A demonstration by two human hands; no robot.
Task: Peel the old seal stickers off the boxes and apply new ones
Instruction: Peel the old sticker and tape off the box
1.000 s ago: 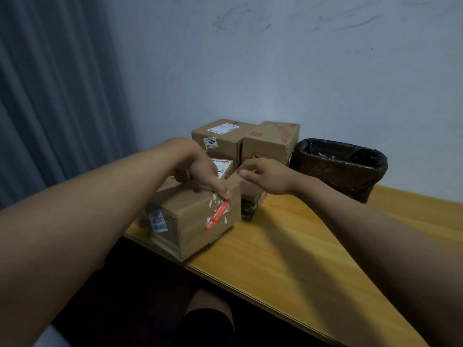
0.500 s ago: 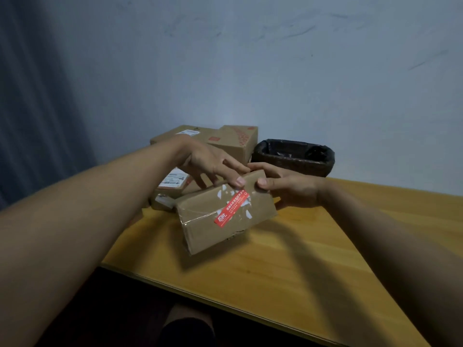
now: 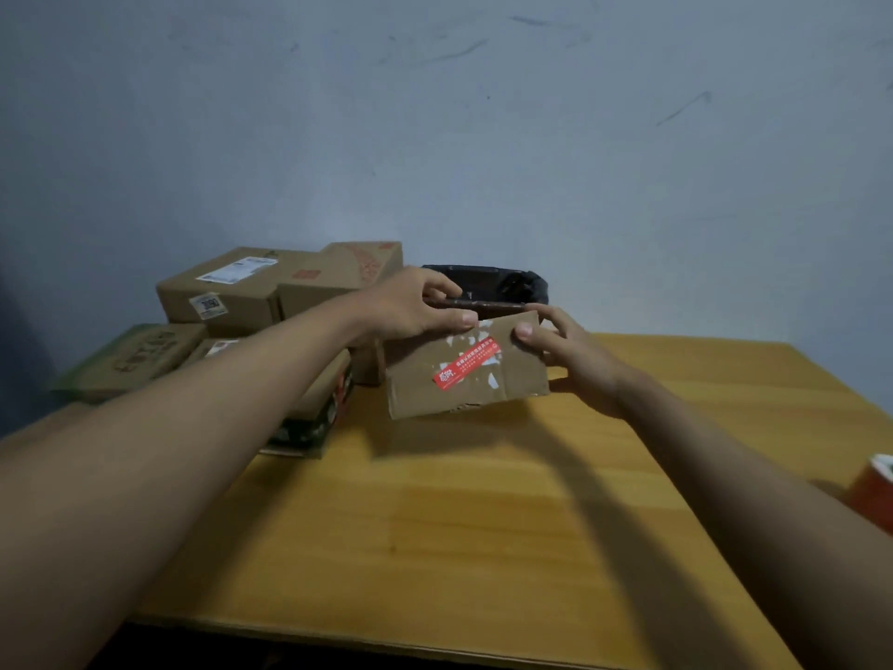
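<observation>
Both hands hold a brown cardboard box [image 3: 517, 379] tilted above the wooden table [image 3: 483, 524], its broad face toward me. A red seal sticker [image 3: 468, 368] runs slantwise across that face, with white scraps of torn paper around it. My left hand [image 3: 410, 304] grips the box's top left edge, thumb on the front. My right hand [image 3: 570, 350] grips the top right corner, thumb on the face and fingers behind.
Several cardboard boxes [image 3: 232, 292] are stacked at the table's back left, one low box [image 3: 309, 418] lying under my left forearm. A bin lined with a black bag [image 3: 502, 287] stands behind the held box. An orange-red roll [image 3: 874, 490] sits at the right edge.
The box has been lifted off the stack at the left and carried to the right, toward the middle of the table. Both hands moved with it, and the view swung right.
</observation>
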